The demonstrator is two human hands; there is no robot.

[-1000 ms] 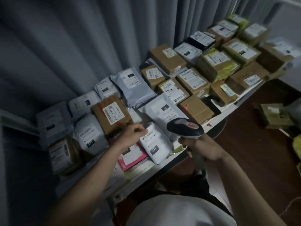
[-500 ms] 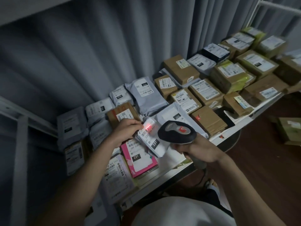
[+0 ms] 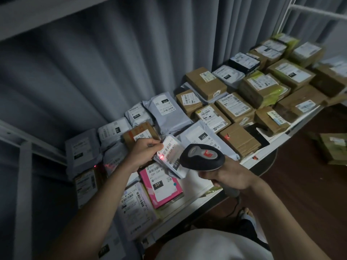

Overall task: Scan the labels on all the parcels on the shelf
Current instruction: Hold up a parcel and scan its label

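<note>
From the head camera the light is dim, the far parcels' labels are blurred, and the barcode scanner (image 3: 203, 156) covers the near corner of the white mailer bag (image 3: 170, 153). That bag is lifted off the shelf (image 3: 189, 200) above the pink parcel (image 3: 161, 185), its long axis running from near right to far left, label up and tilted toward the scanner, a red spot on the label. The left hand (image 3: 143, 153) pinches the bag's far edge in a closed grip, while the right hand (image 3: 228, 176) wraps the scanner's handle, head pointing left.
</note>
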